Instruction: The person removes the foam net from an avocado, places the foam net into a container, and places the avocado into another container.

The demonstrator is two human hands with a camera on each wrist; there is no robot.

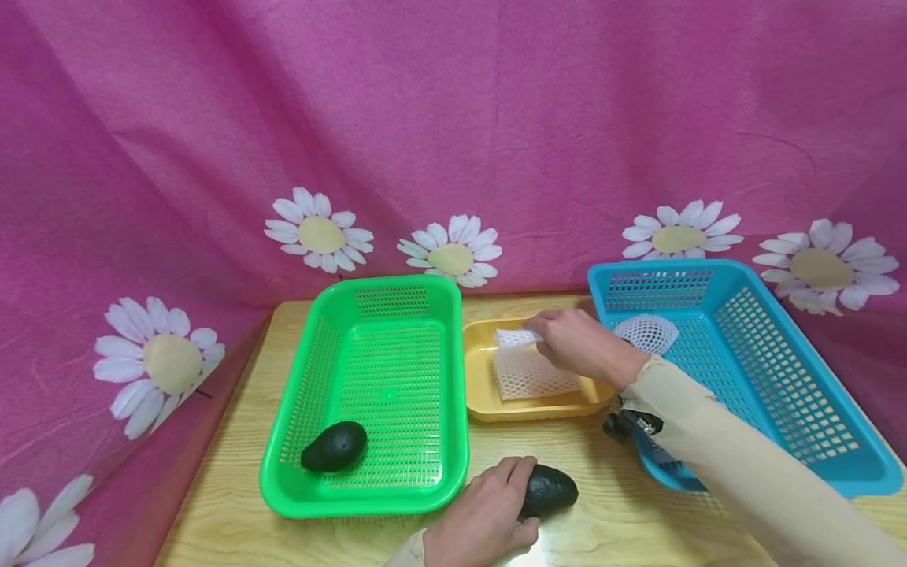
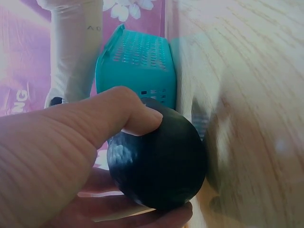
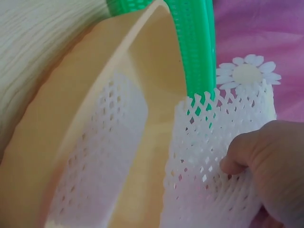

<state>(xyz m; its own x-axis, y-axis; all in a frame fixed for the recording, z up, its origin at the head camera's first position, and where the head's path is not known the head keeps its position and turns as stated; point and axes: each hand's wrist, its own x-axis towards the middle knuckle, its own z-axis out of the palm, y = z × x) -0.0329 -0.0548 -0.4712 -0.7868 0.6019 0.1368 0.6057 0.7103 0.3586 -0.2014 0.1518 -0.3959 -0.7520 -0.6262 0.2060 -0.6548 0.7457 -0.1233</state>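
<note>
Grasping avocado [image 1: 551,491] in left hand [image 1: 489,512], lying lengthwise 9-to-3 o'clock | pinching foam net [image 1: 513,339] in right hand [image 1: 577,340], pointing to 9 o'clock

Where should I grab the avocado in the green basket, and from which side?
Likely best from above, across the avocado at its fatter right half: it lies on its side, tapering leftward, and the green basket rises close on its left and near sides.
</note>
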